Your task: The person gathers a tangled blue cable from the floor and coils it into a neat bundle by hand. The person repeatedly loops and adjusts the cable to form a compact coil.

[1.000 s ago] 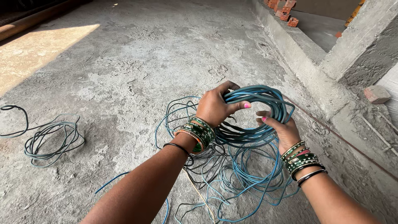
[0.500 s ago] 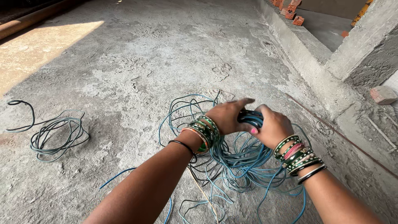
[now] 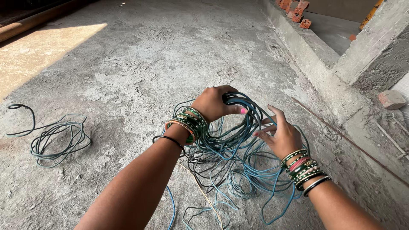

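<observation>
Gripping a bunch of blue-green wire loops (image 3: 238,111), the left hand (image 3: 215,103) is clenched around their top, thumb pressed across the strands, and lifts them off the concrete floor (image 3: 140,55). The right hand (image 3: 279,135) is beside it, fingers spread and loose, the fingertips (image 3: 260,133) touching the strands that hang from the bunch without closing on them. Both wrists carry stacks of green bangles (image 3: 187,123), and a thin black band sits further up the left forearm.

In this one head view, the held loops trail down into a loose tangle of blue and dark wire (image 3: 230,179) spread over the floor under and between the two arms, reaching to the lower edge of the picture. A smaller coil of grey-green wire (image 3: 57,140) lies well apart near the floor's left edge, with a dark end curling off from it. A raised concrete ledge (image 3: 306,51) borders the floor on the right. Red bricks (image 3: 298,8) sit at its far end, and a single stone block (image 3: 391,99) rests on rubble near the right edge. A sunlit patch (image 3: 38,47) falls on the far left of the floor.
</observation>
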